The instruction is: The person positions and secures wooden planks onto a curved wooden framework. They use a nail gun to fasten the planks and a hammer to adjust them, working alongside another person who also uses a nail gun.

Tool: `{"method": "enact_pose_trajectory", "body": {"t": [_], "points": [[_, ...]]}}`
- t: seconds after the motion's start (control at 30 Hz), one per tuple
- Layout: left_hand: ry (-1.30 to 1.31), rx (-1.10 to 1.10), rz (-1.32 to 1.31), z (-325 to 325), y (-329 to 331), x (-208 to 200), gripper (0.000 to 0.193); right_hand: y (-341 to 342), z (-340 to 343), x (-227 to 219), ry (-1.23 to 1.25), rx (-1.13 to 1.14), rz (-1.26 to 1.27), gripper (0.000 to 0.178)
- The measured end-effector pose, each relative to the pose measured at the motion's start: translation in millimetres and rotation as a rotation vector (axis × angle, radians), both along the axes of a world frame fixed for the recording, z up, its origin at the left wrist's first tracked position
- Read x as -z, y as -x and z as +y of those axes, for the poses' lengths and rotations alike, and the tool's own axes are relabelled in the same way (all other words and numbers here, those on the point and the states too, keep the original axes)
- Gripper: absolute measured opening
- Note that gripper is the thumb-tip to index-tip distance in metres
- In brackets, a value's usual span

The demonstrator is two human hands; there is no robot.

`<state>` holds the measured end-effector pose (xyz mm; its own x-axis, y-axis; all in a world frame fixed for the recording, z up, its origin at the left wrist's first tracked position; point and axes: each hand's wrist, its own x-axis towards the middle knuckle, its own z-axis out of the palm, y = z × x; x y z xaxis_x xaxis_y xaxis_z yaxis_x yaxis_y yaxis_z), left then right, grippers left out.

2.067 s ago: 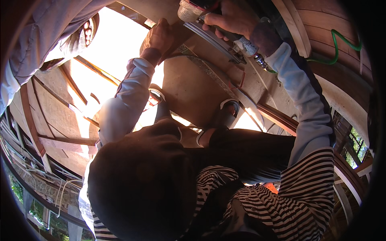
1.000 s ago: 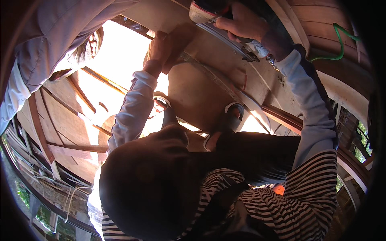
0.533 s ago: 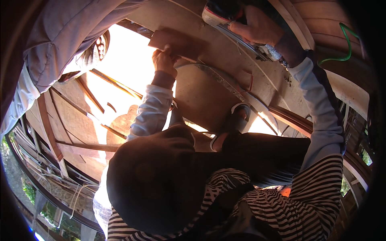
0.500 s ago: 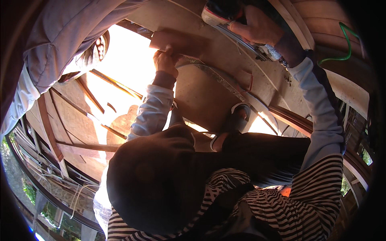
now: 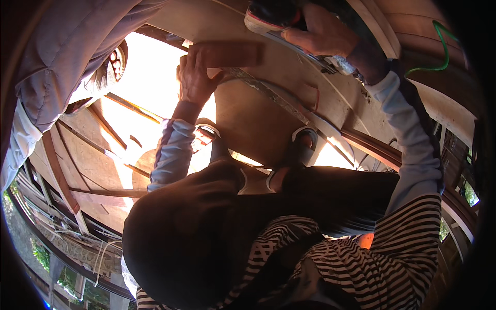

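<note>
Wooden block: small, reddish-brown, lying flat on the curved wooden panel. Left hand: grip closed on the block's near edge. Right hand: beyond the block, grip wrapped around a power tool pressed to the panel.

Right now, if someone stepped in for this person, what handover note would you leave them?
Left hand: raised, fingers gripping a small flat wooden block held against the curved wooden panel.
Right hand: clamped on a hand-held power tool with a flat base, resting on the same panel's upper edge.
Nearby: a green cable runs along the wooden rim at right; another person's grey sleeve is at upper left.
Done: block and tool are both in place on the panel.
Left: whether the tool has worked the surface cannot be judged from this view.
</note>
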<state>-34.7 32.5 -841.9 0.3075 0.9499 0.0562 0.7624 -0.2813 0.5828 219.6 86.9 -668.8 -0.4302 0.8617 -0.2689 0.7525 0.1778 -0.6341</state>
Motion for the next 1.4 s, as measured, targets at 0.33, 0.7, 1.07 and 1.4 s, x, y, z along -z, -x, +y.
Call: {"method": "enact_pose_trajectory", "body": {"t": [0.33,0.7,1.07,1.4], "points": [[-0.192,0.209,0.052,55,4,88,0.077,7,2,2,0.027,-0.040,0.025,0.026],[-0.323,0.144,-0.067,43,-6,71,0.072,10,-3,15,0.024,-0.061,0.067,0.028],[-0.481,0.166,-0.075,44,-2,92,0.075,8,-9,39,0.351,0.007,-0.030,0.027],[-0.385,0.078,-0.021,46,-8,101,0.073,14,-7,32,0.199,0.032,-0.057,0.030]]}}
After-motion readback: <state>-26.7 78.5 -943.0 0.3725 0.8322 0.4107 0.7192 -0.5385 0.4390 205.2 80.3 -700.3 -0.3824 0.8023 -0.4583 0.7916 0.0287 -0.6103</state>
